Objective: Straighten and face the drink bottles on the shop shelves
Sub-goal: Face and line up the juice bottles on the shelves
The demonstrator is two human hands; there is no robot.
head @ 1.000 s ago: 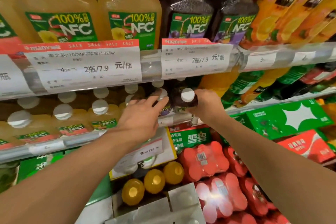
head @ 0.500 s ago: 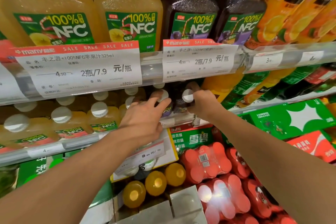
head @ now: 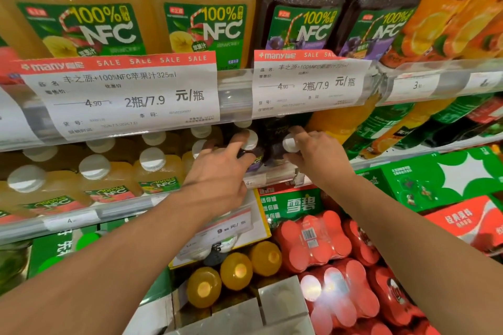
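Two dark purple juice bottles with white caps stand at the front of the middle shelf, under the price strip. My left hand (head: 220,171) grips the left purple bottle (head: 251,141) around its shoulder. My right hand (head: 315,155) holds the right purple bottle (head: 275,130), fingers curled by its white cap. Yellow apple juice bottles (head: 152,166) with white caps fill the same shelf to the left. On the top shelf stand large yellow NFC bottles (head: 201,8) and purple NFC bottles (head: 299,13), labels facing out.
White sale price tags (head: 130,92) hang along the upper shelf rail (head: 234,95). Orange and green bottles (head: 386,122) lie to the right. Below are green drink cartons (head: 449,179), red can packs (head: 313,239) and orange-capped bottles (head: 236,269).
Both hands have reached a little deeper under the upper shelf rail onto the purple bottles, and the view has moved closer to the shelf.
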